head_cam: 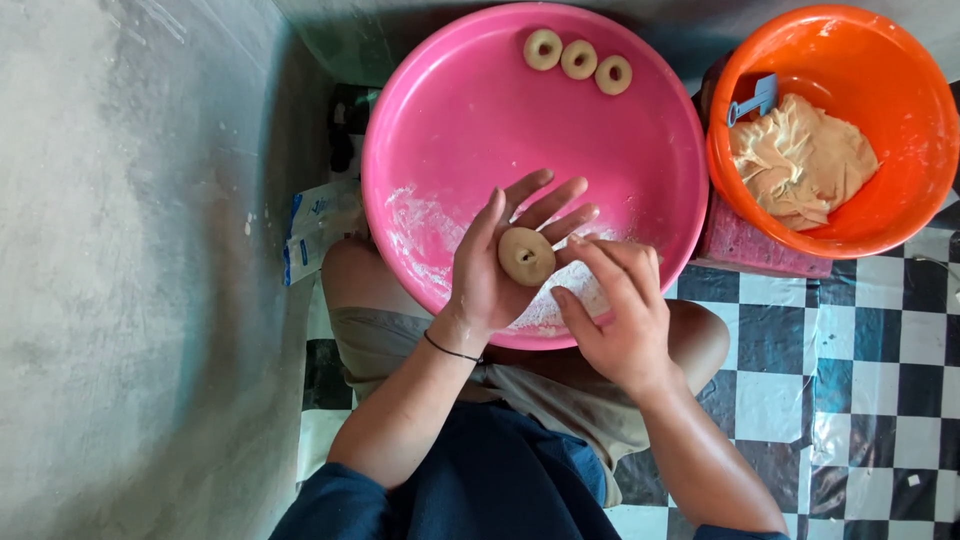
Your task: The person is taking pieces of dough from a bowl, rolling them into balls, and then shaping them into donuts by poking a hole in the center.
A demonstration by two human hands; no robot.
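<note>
A dough disc (526, 256) is cradled flat on the open palm of the left hand (500, 265), fingers spread, above the pink basin (440, 130). Being round, no long axis is shown; its dimpled face is turned up. Its right edge is touched by the loosely curled right hand (618, 310), which grips nothing. Three dough rings (578, 59) are laid at the basin's far rim. Dough (800, 160) is kept in the orange bucket (900, 90).
</note>
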